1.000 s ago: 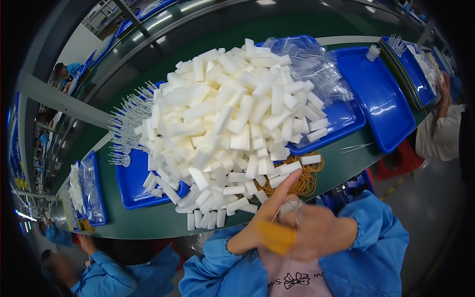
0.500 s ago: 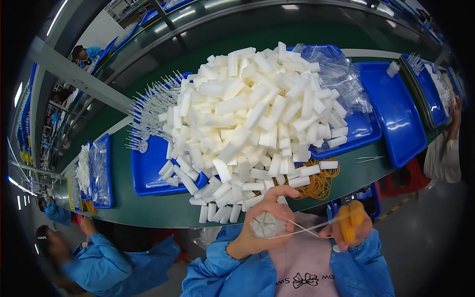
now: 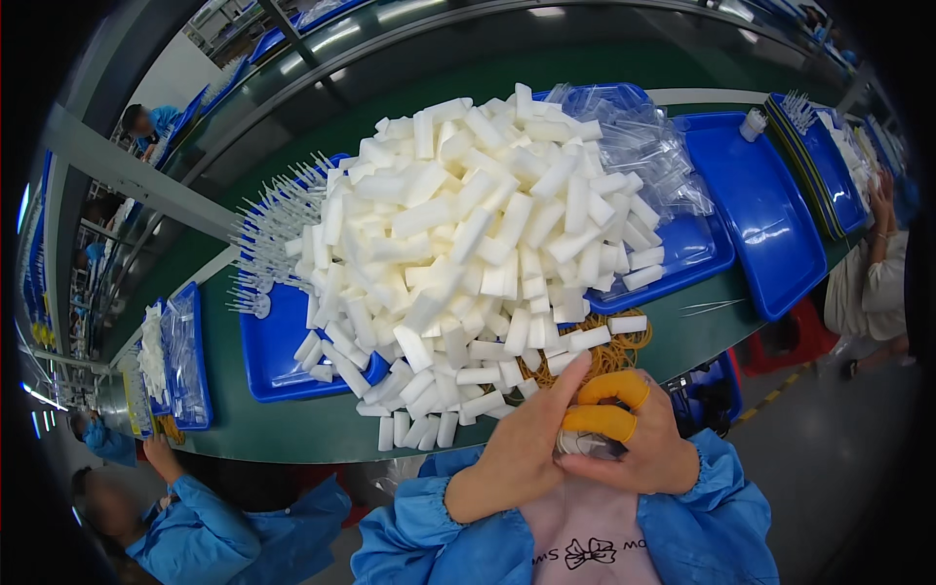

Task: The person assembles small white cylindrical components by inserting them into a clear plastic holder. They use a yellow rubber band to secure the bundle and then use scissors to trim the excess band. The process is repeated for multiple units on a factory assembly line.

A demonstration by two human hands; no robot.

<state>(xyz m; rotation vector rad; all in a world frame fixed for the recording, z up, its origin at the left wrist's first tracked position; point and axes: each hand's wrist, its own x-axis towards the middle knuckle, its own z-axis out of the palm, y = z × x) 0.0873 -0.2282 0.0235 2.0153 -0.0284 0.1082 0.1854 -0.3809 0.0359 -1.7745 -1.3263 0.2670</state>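
Close to my body, just below the table's front edge, both my hands are together around a pale, roundish bundle (image 3: pixel 583 445). Only a small part of it shows, with a clear, shiny bit beside it; its kind cannot be told. My left hand (image 3: pixel 522 444) is wrapped round its left side, thumb up. My right hand (image 3: pixel 651 444) closes over it from the right, with orange finger covers (image 3: pixel 604 405) on two fingers. A large heap of white foam blocks (image 3: pixel 458 234) lies just beyond my hands. Orange rubber bands (image 3: pixel 616 353) lie in a tangle at its near right edge.
Blue trays (image 3: pixel 765 210) stand right of the heap, one holding clear plastic pieces (image 3: pixel 643 146). Thin white-stemmed parts (image 3: pixel 278 234) fill a tray at left. Tweezers (image 3: pixel 710 308) lie near the right edge. A co-worker in a blue jacket (image 3: pixel 214 522) sits at left; another person's hand (image 3: pixel 882 200) shows far right.
My right hand has moved left onto the bundle and closed against my left hand. The pale band stretched between the hands no longer shows. The view has shifted slightly.
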